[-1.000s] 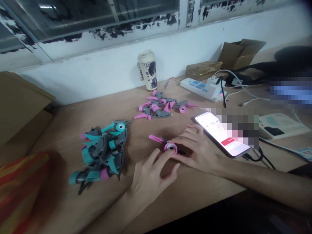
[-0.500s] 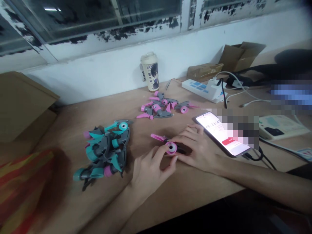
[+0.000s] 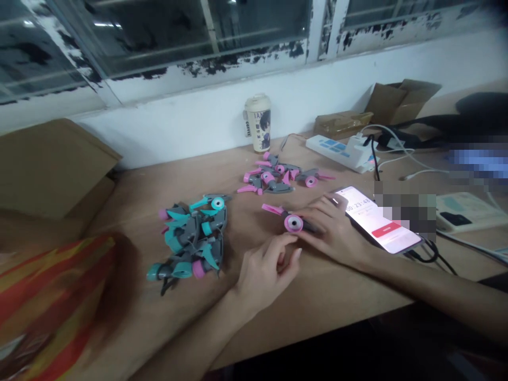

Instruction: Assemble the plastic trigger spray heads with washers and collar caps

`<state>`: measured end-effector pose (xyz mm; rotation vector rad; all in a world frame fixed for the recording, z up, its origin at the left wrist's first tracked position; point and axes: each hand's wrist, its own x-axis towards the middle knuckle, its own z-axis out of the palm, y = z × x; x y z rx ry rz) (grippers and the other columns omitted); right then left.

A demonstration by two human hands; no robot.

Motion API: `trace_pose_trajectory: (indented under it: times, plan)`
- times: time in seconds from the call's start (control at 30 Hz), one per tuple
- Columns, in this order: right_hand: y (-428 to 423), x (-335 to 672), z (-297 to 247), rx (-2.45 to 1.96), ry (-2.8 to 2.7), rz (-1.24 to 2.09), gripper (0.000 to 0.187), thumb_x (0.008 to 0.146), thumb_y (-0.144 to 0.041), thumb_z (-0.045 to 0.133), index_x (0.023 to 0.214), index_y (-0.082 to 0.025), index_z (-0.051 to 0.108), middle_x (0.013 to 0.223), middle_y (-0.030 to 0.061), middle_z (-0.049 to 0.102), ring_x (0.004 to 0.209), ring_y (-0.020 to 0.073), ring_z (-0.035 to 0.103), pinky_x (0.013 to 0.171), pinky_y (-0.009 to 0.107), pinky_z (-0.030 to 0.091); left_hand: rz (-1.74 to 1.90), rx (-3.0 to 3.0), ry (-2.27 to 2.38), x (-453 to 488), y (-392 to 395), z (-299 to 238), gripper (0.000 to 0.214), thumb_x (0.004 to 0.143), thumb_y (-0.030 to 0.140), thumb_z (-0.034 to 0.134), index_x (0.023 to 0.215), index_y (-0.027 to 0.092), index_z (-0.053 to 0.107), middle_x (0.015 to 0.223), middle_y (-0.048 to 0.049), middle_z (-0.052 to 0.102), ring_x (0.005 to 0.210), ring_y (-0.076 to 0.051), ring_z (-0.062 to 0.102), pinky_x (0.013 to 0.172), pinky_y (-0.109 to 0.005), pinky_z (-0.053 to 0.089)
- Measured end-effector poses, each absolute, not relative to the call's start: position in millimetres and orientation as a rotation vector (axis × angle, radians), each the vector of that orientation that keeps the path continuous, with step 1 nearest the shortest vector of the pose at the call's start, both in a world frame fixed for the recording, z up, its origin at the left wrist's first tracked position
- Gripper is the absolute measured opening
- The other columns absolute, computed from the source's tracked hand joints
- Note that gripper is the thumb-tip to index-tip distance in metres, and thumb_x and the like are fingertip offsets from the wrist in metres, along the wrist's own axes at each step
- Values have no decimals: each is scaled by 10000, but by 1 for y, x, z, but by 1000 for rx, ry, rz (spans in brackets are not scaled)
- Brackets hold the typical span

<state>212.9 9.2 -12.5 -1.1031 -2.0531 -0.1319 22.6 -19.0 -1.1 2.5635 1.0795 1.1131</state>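
Note:
My right hand (image 3: 333, 230) grips a pink-and-grey trigger spray head (image 3: 293, 223) low over the table. Its round pink collar faces up toward me, and the pink lever points left. Part of the grey body is hidden under my right fingers. My left hand (image 3: 265, 270) is beside the collar's lower edge, index finger and thumb apart with nothing between them; whether the index fingertip touches the collar I cannot tell. To the left lies a heap of teal-and-grey spray heads (image 3: 190, 238), a few with pink collars. Behind my hands is a group of pink-and-grey spray heads (image 3: 278, 177).
A phone (image 3: 381, 219) showing a timer lies right of my right hand. A lidded cup (image 3: 260, 124) stands by the wall, near a white power strip (image 3: 337, 152) with cables. Cardboard (image 3: 51, 164) and a red-and-yellow striped item (image 3: 59, 301) occupy the left side.
My left index finger has slipped off the collar's face to its lower edge. The spray head stays in my right hand. The whole view has shifted, so things appear further right.

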Motion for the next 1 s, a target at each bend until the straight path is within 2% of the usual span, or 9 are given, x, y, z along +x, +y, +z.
trace_pose_trajectory:
  times: [0.07, 0.13, 0.27, 0.47, 0.6, 0.7, 0.87, 0.93, 1.0]
  plan:
    - [16, 209, -7, -1094, -2001, -198, 199, 815, -360, 599, 970, -236, 610, 905, 17, 659, 874, 196, 573, 893, 399, 279, 1130, 2575, 986, 23, -23, -3, 98, 835, 226, 521, 784, 154, 564, 523, 66, 470, 431, -61, 424, 458, -181, 367]
    - [25, 200, 4, -1066, -1948, -245, 221, 795, -399, 618, 940, -233, 610, 896, 14, 661, 877, 201, 578, 886, 391, 280, 1067, 2628, 886, 25, -26, -7, 161, 809, 234, 547, 665, 164, 537, 510, 63, 489, 431, -62, 436, 450, -189, 357]
    - [47, 160, 34, -1001, -1962, -249, 216, 819, -394, 591, 925, -207, 612, 949, 32, 659, 956, 208, 562, 911, 383, 254, 877, 2689, 795, 29, -29, -13, 220, 774, 258, 580, 579, 172, 526, 510, 57, 540, 464, -80, 497, 479, -205, 376]
    - [78, 73, 41, -888, -2139, -111, 300, 844, -427, 542, 991, -175, 609, 1017, 76, 639, 1010, 232, 498, 942, 396, 202, 705, 2644, 918, 26, -20, -11, 231, 804, 269, 536, 602, 167, 580, 554, 26, 584, 485, -90, 507, 486, -213, 362]
    - [86, 41, 24, -865, -2312, -29, 352, 822, -464, 560, 980, -160, 639, 962, 90, 643, 1001, 249, 501, 891, 399, 235, 655, 2634, 953, 24, -14, -12, 224, 779, 247, 560, 574, 163, 592, 523, 21, 570, 487, -98, 503, 498, -219, 356]
    - [88, 42, 16, -857, -2352, 6, 460, 800, -553, 533, 1018, -163, 644, 976, 95, 639, 1018, 251, 503, 889, 405, 244, 618, 2619, 965, 24, -14, -12, 197, 781, 249, 560, 609, 163, 607, 549, 23, 578, 481, -90, 499, 493, -215, 350]
    - [89, 67, 15, -864, -2410, 33, 600, 695, -663, 560, 1089, -214, 620, 1044, 51, 623, 1045, 218, 502, 934, 377, 256, 561, 2594, 979, 25, -13, -8, 158, 776, 251, 575, 639, 172, 582, 558, 43, 547, 464, -81, 478, 453, -204, 322]
    - [90, 85, 15, -925, -2416, 10, 611, 691, -680, 546, 1097, -228, 612, 1075, 46, 617, 1063, 214, 496, 939, 372, 266, 547, 2586, 989, 24, -12, -7, 147, 785, 242, 570, 653, 177, 573, 550, 52, 534, 467, -81, 476, 455, -203, 319]
    - [92, 108, 12, -1030, -2373, -26, 560, 748, -663, 497, 1098, -240, 607, 1107, 56, 609, 1092, 227, 484, 940, 399, 261, 540, 2579, 1002, 23, -11, -6, 133, 787, 240, 576, 668, 182, 573, 548, 55, 530, 478, -86, 481, 463, -204, 320]
